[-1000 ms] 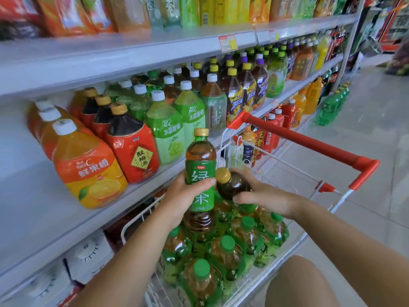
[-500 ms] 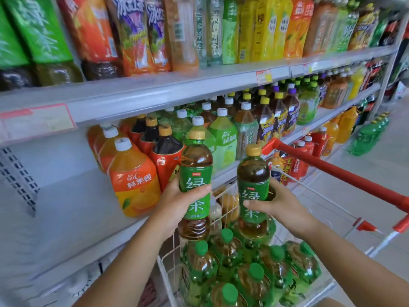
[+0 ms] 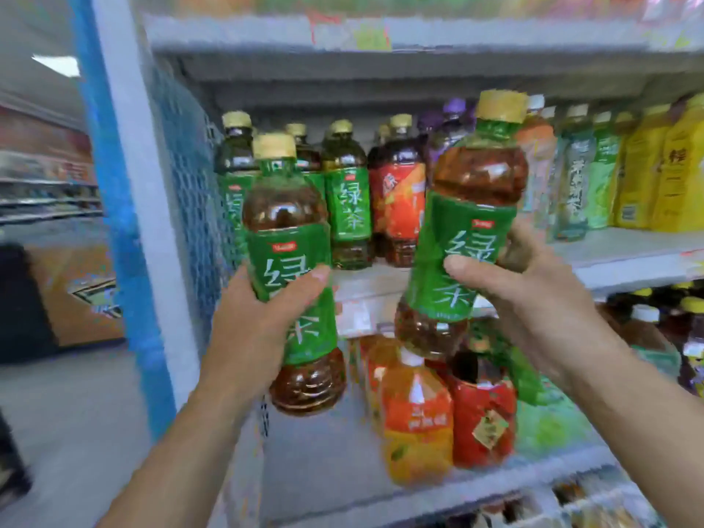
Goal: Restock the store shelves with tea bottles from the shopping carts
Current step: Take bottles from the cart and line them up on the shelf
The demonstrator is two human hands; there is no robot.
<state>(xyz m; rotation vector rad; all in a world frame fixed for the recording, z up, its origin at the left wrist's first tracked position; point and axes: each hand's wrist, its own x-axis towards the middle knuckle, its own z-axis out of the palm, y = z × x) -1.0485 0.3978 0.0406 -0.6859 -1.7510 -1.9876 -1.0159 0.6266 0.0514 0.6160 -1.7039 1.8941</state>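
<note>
I hold two green-labelled tea bottles with yellow caps up in front of the shelves. My left hand [image 3: 259,318] grips the left tea bottle [image 3: 289,230] round its label, upright. My right hand [image 3: 533,299] grips the right tea bottle [image 3: 472,211], tilted a little to the right. Behind them, on the upper shelf [image 3: 617,257], stand several matching green tea bottles [image 3: 348,200] at the left end. The shopping cart is out of view.
A red-labelled bottle [image 3: 400,207] and yellow and pale green bottles [image 3: 644,177] fill the upper shelf to the right. Orange juice [image 3: 417,417] and red bottles [image 3: 482,413] stand on the lower shelf [image 3: 324,463]. A blue-and-white shelf upright [image 3: 125,207] rises on the left, with an aisle beyond.
Both hands have lifted their bottles from over the cart up to the level of the upper shelf. The view has swung up and left, and the cart has dropped out of sight.
</note>
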